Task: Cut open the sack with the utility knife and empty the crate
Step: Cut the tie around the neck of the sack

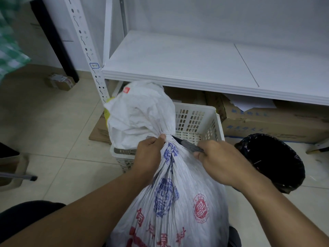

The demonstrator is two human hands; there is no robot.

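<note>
Left hand [151,154] clenched around the cinched neck of the sack [170,202], thumb at the tie point. Right hand [219,161] grasps the dark handle of the utility knife [188,145], its tip aimed at the sack's neck from the right. The blade itself cannot be made out; whether it touches the tie is hidden behind the left thumb.

Sack: white woven plastic, pleated below the neck, printed with blue and red characters and a round red seal; its loose top flares out above the tie. Bottom of the sack cut off by the near edge. It stands in the near centre, leaning against the near side of the white perforated crate [195,120]. Crate contents mostly hidden by the sack's top.

Floor: pale tile [58,132]. White metal shelf [195,66] far of the crate, cardboard boxes [267,122] beneath it. Black-lined bin [272,161] right of the hands.
</note>
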